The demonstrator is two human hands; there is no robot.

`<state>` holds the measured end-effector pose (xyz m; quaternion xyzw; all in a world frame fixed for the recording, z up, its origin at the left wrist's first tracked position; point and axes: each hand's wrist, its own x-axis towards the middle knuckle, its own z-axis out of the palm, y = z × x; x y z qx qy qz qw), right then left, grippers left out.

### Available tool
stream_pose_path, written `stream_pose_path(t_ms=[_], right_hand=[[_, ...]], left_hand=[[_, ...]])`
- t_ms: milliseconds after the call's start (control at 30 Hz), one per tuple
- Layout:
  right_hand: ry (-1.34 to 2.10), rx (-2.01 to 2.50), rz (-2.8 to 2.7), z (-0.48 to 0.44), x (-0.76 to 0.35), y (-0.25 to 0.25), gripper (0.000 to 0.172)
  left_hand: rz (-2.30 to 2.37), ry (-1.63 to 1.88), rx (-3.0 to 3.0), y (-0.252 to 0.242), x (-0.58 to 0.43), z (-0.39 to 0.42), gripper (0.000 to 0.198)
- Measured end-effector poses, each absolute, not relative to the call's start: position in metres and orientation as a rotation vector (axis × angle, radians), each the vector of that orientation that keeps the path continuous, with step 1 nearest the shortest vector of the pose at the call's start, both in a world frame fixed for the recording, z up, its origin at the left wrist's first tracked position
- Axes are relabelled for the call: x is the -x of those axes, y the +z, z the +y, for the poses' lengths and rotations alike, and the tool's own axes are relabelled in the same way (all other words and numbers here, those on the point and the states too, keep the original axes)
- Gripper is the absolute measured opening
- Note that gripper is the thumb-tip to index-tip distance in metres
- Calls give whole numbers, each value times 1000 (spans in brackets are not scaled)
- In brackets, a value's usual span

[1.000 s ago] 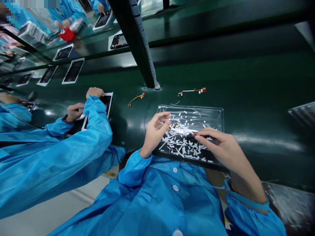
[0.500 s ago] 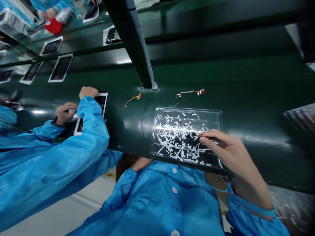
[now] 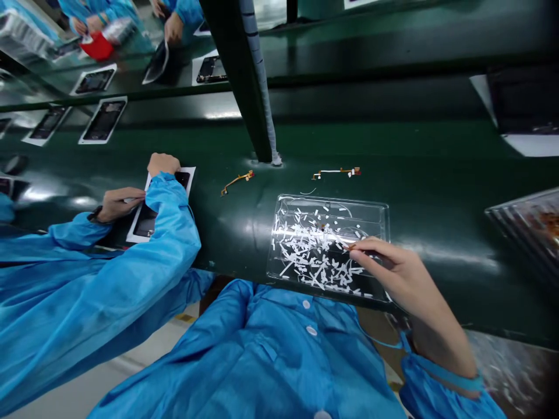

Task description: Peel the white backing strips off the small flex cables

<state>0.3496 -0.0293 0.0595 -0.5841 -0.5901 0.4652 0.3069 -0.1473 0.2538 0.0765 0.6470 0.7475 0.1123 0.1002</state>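
Observation:
My right hand (image 3: 399, 270) is over the right half of a clear plastic tray (image 3: 384, 218). Its thumb and forefinger are pinched on a small orange-brown flex cable (image 3: 349, 247), mostly hidden by the fingertips. Many white paper strips and bits (image 3: 314, 244) lie scattered in the tray. Behind the tray lie two more flex cables: one with a white strip along it (image 3: 336, 171), and a bare orange one (image 3: 237, 182) further left. My left hand does not show; its sleeve runs down to the table's front edge.
A dark green post (image 3: 244, 87) rises behind the tray. On the left, a co-worker's hands (image 3: 163, 164) work at a phone part on white paper. Several phone parts (image 3: 103, 120) lie on the green conveyor. Stacked clear trays (image 3: 533, 227) stand at the right.
My left hand, partly visible at the table edge before, has gone out of sight. My right hand stays pinched over the tray, a little lower in view. The view has shifted slightly.

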Motion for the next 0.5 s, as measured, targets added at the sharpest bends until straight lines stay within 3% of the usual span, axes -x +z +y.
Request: stream_pose_path(t_ms=[300, 500], right_hand=[[1223, 1604, -1521, -43, -356, 54, 27], [1221, 1592, -1525, -50, -361, 50, 28]], left_hand=[[2250, 263, -1785, 93, 128, 243, 44], [1922, 552, -1945, 119, 70, 175, 40]])
